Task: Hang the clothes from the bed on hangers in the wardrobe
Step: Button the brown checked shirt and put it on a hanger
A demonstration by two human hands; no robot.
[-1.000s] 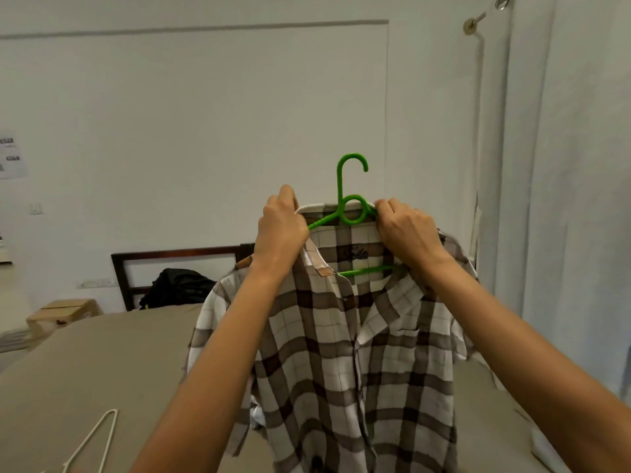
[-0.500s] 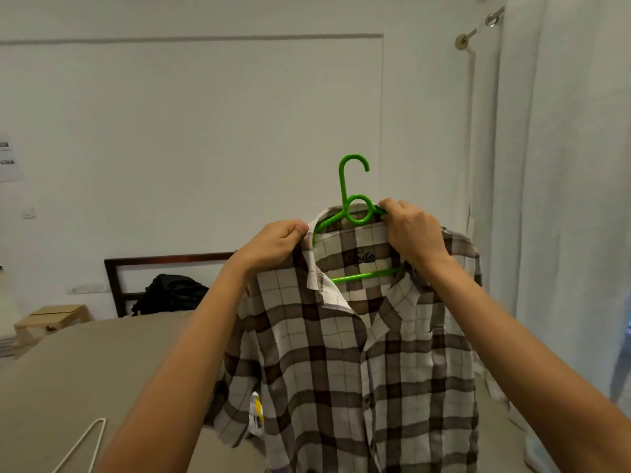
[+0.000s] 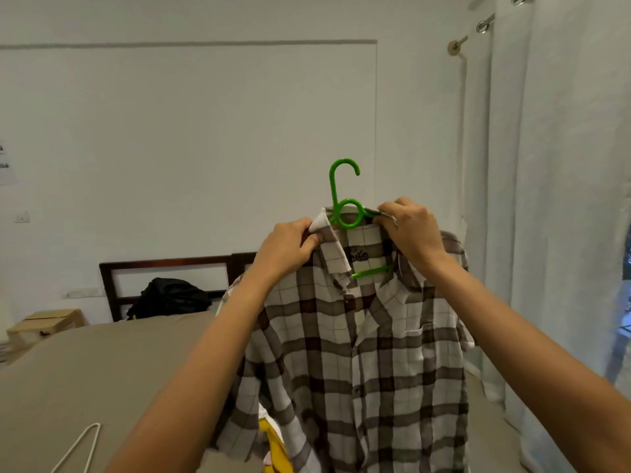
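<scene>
Glossy plastic hanger [image 3: 344, 213], soft matt cloth shirt [image 3: 358, 353] (woven check), dark polished wood headboard [image 3: 164, 268].

1. A brown-and-white plaid shirt [image 3: 358, 353] is held up by its collar, front towards the camera, draped on the green hanger [image 3: 332, 192] above the bed [image 3: 85, 370].
2. The green hanger is set upright inside the collar, hook uppermost, its lower bar shown in the neck opening.
3. A white hanger [image 3: 93, 448] is laid flat on the tan bed.

Script on the shirt label [image 3: 358, 256] is illegible.
</scene>
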